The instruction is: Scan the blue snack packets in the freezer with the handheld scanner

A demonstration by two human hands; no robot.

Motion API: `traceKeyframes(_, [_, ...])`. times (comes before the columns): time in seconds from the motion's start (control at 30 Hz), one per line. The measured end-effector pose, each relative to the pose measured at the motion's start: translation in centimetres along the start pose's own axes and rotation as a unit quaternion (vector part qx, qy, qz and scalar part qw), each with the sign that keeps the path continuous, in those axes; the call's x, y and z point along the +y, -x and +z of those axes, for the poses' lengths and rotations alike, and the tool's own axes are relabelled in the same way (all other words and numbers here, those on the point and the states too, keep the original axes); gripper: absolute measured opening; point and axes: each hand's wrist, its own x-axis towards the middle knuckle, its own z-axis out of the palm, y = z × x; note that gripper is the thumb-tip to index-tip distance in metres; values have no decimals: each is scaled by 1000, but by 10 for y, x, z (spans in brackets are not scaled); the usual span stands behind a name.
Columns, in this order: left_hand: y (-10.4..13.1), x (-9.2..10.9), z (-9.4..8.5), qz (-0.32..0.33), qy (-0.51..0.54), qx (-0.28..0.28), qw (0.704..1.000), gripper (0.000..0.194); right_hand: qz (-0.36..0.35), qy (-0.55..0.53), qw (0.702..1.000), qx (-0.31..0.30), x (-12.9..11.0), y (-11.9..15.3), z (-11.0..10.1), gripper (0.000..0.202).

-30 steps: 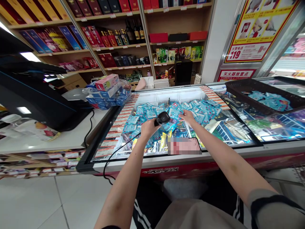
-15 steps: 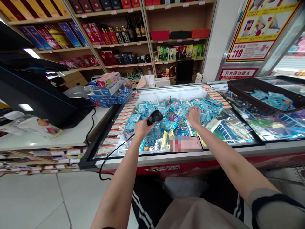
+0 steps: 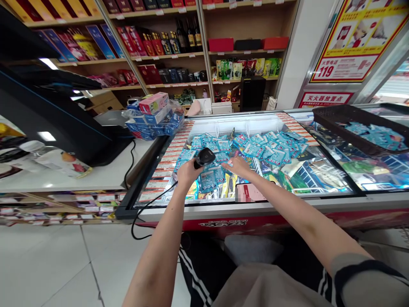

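Note:
My left hand (image 3: 188, 172) is wrapped round the handle of a black barcode scanner (image 3: 205, 156), whose cable drops over the front edge of the freezer. Just right of the scanner head, my right hand (image 3: 238, 166) points leftward, its fingers closed at the edge of a small blue packet (image 3: 221, 157). Many similar blue packets (image 3: 276, 149) lie spread over the freezer's glass top, on both sides of my hands. A phone with a pink screen (image 3: 251, 192) lies at the front edge, partly covered by my right forearm.
A dark tray (image 3: 345, 132) at the right holds more blue packets. Plastic-wrapped boxes (image 3: 153, 115) stand at the freezer's back left corner. A black checkout machine (image 3: 92, 140) is on the white counter (image 3: 105, 179) at the left. Stocked shelves (image 3: 169, 57) line the back.
My right hand has moved left from the right-hand pile to beside the scanner. The left hand still holds the scanner in nearly the same place. The view has shifted slightly.

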Motion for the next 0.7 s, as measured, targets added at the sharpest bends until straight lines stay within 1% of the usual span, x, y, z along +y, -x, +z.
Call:
traceKeyframes(0.1, [0,-8,2,3,11,0,1000,52,-20,3,1000,-17,-17,4,6,71])
traceKeyframes(0.23, [0,-15,1,-8,15,7,1000,51,-10,58,998,-14,-37,12,9,92])
traceKeyframes(0.33, [-1,-18,0,-16,16,10,1000,49,1,74,997,-19,-49,19,15,96])
traceKeyframes(0.4, [-1,-19,-1,-20,17,7,1000,49,6,79,997,-10,-54,21,19,95])
traceKeyframes(0.5, [1,-18,-1,-19,17,9,1000,50,3,76,997,3,-54,19,24,95])
traceKeyframes(0.57, [2,-17,-1,-16,14,9,1000,49,11,54,998,-2,-51,14,25,94])
traceKeyframes(0.7, [4,-15,-2,-21,6,4,1000,47,62,-52,996,-33,-37,4,22,88])
